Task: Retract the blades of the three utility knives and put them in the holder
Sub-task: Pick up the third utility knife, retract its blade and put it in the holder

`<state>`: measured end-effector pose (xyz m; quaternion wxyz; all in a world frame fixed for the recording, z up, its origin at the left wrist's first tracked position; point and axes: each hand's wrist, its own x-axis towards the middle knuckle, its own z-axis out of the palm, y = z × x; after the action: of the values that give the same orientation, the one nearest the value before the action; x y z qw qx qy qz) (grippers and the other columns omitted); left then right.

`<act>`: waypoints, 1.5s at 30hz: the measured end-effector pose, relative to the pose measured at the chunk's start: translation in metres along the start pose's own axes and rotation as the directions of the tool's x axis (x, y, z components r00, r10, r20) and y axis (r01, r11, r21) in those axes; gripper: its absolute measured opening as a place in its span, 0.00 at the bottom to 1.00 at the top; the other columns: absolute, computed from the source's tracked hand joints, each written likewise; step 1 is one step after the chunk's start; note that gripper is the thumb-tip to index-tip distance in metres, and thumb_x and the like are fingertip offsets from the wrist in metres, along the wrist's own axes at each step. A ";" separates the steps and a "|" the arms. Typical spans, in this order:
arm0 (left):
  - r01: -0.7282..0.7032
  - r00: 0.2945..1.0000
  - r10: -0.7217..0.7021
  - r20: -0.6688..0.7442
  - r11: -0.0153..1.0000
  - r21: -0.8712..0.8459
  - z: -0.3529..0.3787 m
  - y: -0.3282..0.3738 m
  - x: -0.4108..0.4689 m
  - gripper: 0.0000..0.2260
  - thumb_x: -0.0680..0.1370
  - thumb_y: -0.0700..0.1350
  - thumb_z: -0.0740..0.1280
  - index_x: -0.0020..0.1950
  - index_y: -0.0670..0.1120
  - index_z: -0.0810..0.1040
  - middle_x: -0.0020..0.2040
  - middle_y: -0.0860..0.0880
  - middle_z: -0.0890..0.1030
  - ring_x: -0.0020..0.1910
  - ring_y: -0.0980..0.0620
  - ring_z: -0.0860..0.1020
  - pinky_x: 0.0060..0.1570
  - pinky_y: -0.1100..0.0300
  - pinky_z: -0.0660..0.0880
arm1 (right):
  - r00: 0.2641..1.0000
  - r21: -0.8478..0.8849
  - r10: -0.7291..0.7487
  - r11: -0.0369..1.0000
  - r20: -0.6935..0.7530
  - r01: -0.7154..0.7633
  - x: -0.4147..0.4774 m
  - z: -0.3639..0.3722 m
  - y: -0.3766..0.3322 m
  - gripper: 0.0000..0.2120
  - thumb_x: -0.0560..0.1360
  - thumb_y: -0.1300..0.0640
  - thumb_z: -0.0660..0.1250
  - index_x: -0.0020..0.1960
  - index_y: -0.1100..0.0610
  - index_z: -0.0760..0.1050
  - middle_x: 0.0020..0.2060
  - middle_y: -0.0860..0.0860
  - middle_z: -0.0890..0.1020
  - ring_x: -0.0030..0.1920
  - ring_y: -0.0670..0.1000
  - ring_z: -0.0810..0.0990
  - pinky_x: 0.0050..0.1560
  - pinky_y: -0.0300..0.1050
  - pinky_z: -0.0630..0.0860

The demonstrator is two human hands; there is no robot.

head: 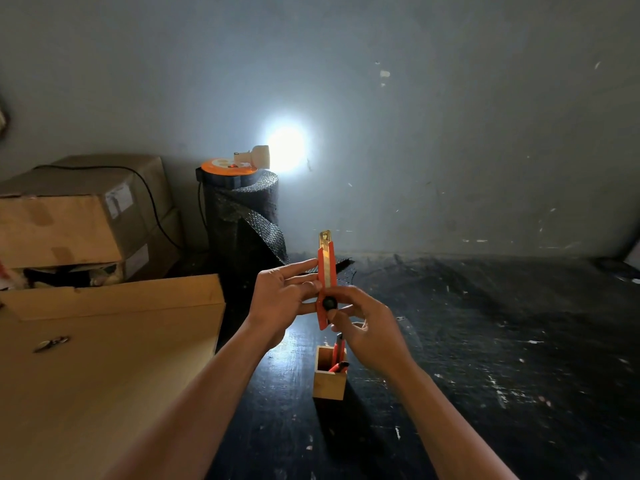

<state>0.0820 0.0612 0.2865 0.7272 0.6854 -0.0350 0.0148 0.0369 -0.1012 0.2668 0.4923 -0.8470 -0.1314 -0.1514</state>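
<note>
Holding the orange utility knife [326, 278] upright in mid-air above the table [485, 341], both hands share it. The left hand [284, 299] pinches the body about midway, fingers closed lightly on its side. The right hand [367, 327] closes round the lower end, thumb by the black slider knob [329, 302]. A short length of blade [325, 237] shows past the tip, so retraction looks unfinished.

Handling estimate: light, stiff plastic shell with a metal liner; the smooth sides may slip. Best hold is on the body below the tip, well clear of the exposed edge.

Wooden holder [329, 374] stands on the table just below the hands, with two red knives [338, 356] already in it. They take up its right side; the remaining opening is narrow, and their handles may obstruct entry.

Further out: cardboard boxes [76, 216] left, bubble-wrap roll [242, 220] behind, lamp [285, 148] glaring at the wall. None blocks the path down.
</note>
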 end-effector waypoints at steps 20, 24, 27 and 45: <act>-0.011 1.000 0.011 0.023 1.000 0.015 -0.002 -0.012 0.001 0.16 0.77 0.29 0.70 0.63 0.41 0.84 0.52 0.43 0.89 0.47 0.43 0.89 0.47 0.48 0.86 | 0.999 -0.032 0.019 0.999 0.045 -0.018 0.006 0.016 0.026 0.11 0.77 0.54 0.71 0.51 0.39 0.72 0.46 0.31 0.79 0.45 0.37 0.82 0.42 0.34 0.79; 0.021 1.000 -0.021 0.021 1.000 -0.010 -0.002 -0.023 0.001 0.16 0.77 0.28 0.70 0.61 0.41 0.85 0.49 0.44 0.90 0.46 0.45 0.90 0.41 0.53 0.86 | 0.997 -0.034 0.054 0.998 0.055 -0.053 0.005 0.021 0.037 0.11 0.76 0.53 0.73 0.56 0.43 0.74 0.47 0.33 0.81 0.48 0.40 0.83 0.50 0.44 0.82; 0.061 0.998 -0.061 0.008 0.997 -0.044 -0.004 -0.033 0.004 0.16 0.76 0.27 0.70 0.60 0.41 0.84 0.47 0.45 0.90 0.44 0.45 0.90 0.39 0.54 0.86 | 0.997 0.018 0.073 0.997 0.032 -0.073 0.010 0.020 0.041 0.17 0.77 0.53 0.72 0.63 0.45 0.72 0.48 0.38 0.84 0.48 0.41 0.84 0.52 0.46 0.82; 0.306 0.950 -0.304 -0.072 0.952 0.026 -0.004 -0.149 0.057 0.15 0.78 0.29 0.68 0.65 0.37 0.81 0.52 0.40 0.87 0.53 0.43 0.87 0.53 0.51 0.85 | 0.961 0.055 0.276 0.959 0.012 -0.276 0.065 0.047 0.123 0.09 0.74 0.53 0.75 0.50 0.55 0.79 0.40 0.51 0.86 0.41 0.51 0.86 0.44 0.56 0.84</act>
<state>0.1495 0.0544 0.1425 0.7089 0.6948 0.0959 -0.0740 0.1481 -0.1140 0.1721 0.5317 -0.8434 -0.0171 -0.0757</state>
